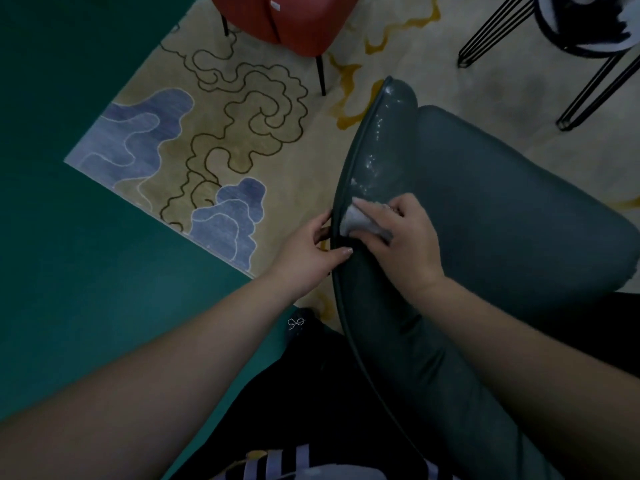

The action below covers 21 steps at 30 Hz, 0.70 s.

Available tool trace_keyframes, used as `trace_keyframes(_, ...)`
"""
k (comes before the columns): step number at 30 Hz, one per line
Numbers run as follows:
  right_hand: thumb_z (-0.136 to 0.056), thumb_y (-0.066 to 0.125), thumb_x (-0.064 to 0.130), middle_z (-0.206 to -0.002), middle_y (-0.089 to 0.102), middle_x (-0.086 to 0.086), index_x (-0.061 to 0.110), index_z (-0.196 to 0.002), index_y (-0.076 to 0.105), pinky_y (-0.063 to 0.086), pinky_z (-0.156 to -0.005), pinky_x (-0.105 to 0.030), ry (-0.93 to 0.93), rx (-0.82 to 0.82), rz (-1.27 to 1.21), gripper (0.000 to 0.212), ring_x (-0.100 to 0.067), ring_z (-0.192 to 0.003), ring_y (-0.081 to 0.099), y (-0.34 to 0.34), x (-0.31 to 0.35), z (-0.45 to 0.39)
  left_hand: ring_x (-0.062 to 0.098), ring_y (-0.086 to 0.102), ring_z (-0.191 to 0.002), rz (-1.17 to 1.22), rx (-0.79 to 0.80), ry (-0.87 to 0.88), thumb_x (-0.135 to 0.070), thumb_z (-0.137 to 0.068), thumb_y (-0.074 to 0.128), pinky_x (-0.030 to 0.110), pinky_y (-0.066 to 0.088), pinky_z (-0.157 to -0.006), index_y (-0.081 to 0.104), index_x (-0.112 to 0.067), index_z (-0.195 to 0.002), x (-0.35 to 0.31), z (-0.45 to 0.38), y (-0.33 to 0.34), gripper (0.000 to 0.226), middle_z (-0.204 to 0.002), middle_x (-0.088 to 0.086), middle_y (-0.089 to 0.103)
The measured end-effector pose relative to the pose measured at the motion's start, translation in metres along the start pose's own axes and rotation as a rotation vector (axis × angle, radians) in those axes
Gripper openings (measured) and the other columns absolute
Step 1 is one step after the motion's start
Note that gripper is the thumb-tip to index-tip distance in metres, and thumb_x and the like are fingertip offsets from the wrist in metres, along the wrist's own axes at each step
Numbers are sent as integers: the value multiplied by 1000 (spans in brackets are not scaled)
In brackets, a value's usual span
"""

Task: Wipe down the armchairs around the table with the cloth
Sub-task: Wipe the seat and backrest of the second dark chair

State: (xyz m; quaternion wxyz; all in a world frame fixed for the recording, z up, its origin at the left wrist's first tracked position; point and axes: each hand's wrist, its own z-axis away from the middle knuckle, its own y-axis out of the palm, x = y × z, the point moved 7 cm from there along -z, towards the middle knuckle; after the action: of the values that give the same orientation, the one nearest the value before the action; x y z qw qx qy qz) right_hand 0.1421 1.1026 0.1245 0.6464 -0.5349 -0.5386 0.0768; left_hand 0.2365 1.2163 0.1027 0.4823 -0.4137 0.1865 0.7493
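The green floor fills the far left side, well away from the green armchair. Next comes the rug, which lies under the green armchair. It is sandy yellow, with dark wiggly lines and blue cloud shapes on it.

The left hand is at the left edge of the green armchair. It grips the thin dark rim there. The thumb lies on the top side of the rim and the fingers curl round the outer side.

Just to the right of that rim is the cloth. It is small, pale and bunched up. It sits on the curved back of the green armchair, touching it. The right hand is on top of the cloth. Its fingers are bent over the cloth and press it down on the chair. Above the cloth, the chair back has shiny wet spots along it.

The seat of the green armchair spreads out to the right of the hands.

Beyond the green armchair, at the top, stands a red armchair with thin black legs. At the top right, also beyond the green armchair, is a table on black wire legs.
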Motion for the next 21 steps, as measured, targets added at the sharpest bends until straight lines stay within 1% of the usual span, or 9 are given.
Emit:
trace_keyframes(1, -78, 76, 28, -89, 49, -11, 26, -118, 68, 48, -66, -38, -1, -8, 22, 40, -25, -78, 48, 0, -4, -13, 19, 58, -115, 12, 7, -12, -7, -84, 68, 35, 54, -89, 38, -25, -142, 1, -1, 1, 67, -123, -4, 58)
trace_keyframes(4, -83, 71, 35, -95, 48, -12, 26, -120, 67, 44, -76, -35, 40, -62, 59, 39, -27, -86, 47, 4, -14, -64, 22, 59, -114, 29, 10, -15, -2, -85, 65, 18, 54, -67, 38, -26, -142, -1, -3, 0, 67, -117, -6, 58)
trace_keyframes(6, -84, 69, 38, -96, 45, -7, 27, -122, 66, 43, -79, -32, 106, -82, 22, 40, -26, -90, 47, 5, -23, -82, 23, 59, -113, 26, 13, -24, -1, -85, 65, 17, 53, -63, 37, -26, -143, -1, -4, 0, 69, -122, -2, 58)
trace_keyframes(7, -84, 69, 38, -96, 43, -5, 27, -124, 64, 43, -79, -31, 123, -81, -8, 41, -25, -89, 47, 4, -24, -80, 23, 59, -113, 41, 18, -37, 0, -85, 65, 19, 55, -66, 37, -26, -143, -1, -5, 1, 70, -125, 0, 58)
trace_keyframes(9, -83, 70, 33, -94, 40, -3, 26, -126, 63, 43, -73, -31, 86, -57, -32, 43, -21, -84, 46, -1, -18, -58, 24, 59, -114, 61, 19, -54, 2, -84, 65, 29, 56, -78, 38, -25, -142, -1, -6, 2, 69, -127, 3, 58)
trace_keyframes(11, -80, 74, 26, -91, 41, -4, 25, -124, 64, 41, -65, -29, 6, -26, -28, 46, -19, -77, 45, -3, -9, -26, 23, 60, -113, 24, -5, -35, 2, -82, 67, 39, 52, -91, 41, -24, -139, -2, -7, 1, 68, -122, 1, 61)
trace_keyframes(13, -76, 79, 21, -88, 46, -7, 25, -120, 67, 42, -62, -28, -9, -1, -49, 46, -20, -74, 48, 0, -6, -11, 20, 61, -111, -26, -32, -19, -1, -80, 70, 42, 49, -96, 43, -25, -139, -1, -9, -1, 69, -118, -4, 62)
trace_keyframes(18, -81, 74, 28, -88, 48, -12, 22, -117, 69, 40, -66, -31, -28, -57, 19, 37, -27, -78, 48, 4, -21, -67, 10, 63, -105, -34, -75, 0, -7, -85, 64, 36, 49, -97, 49, -31, -134, 4, -15, 1, 56, -113, -12, 65)
trace_keyframes(21, -83, 71, 35, -93, 44, -6, 27, -121, 66, 45, -77, -34, 109, -131, -33, 39, -25, -86, 47, 1, -42, -93, 4, 60, -109, -72, -114, 19, -16, -92, 55, 28, 47, -96, 51, -30, -133, -1, -22, 4, 44, -114, -16, 64)
